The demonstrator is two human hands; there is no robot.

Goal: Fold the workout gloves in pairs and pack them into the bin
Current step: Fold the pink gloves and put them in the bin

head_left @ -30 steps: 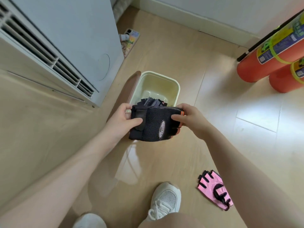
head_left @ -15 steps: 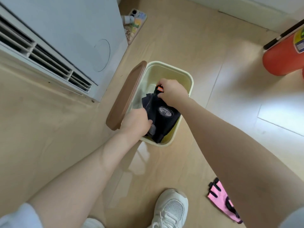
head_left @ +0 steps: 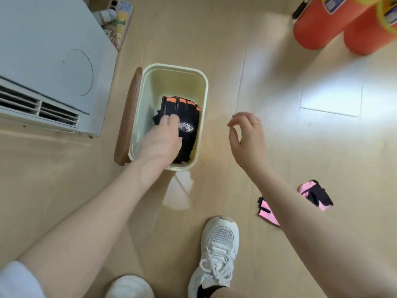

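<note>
The black workout gloves, trimmed with orange reflective strips and bearing an oval sports badge, lie folded together inside the pale green bin, towards its right wall. The person's left hand reaches down into the bin and lies flat on top of them, fingers pressing on the black fabric rather than closing around it. The right hand hangs in the air just to the right of the bin, holding nothing, its fingers loosely curled and apart, a ring on one finger. A brown lid leans against the bin's left side. Further right on the wooden floor, a pink workout glove with black straps lies partly hidden behind the right forearm. Two white sneakers stand at the near edge. A white air-conditioning unit sits left, a decorated phone behind it, and orange rolled mats lie far right.
</note>
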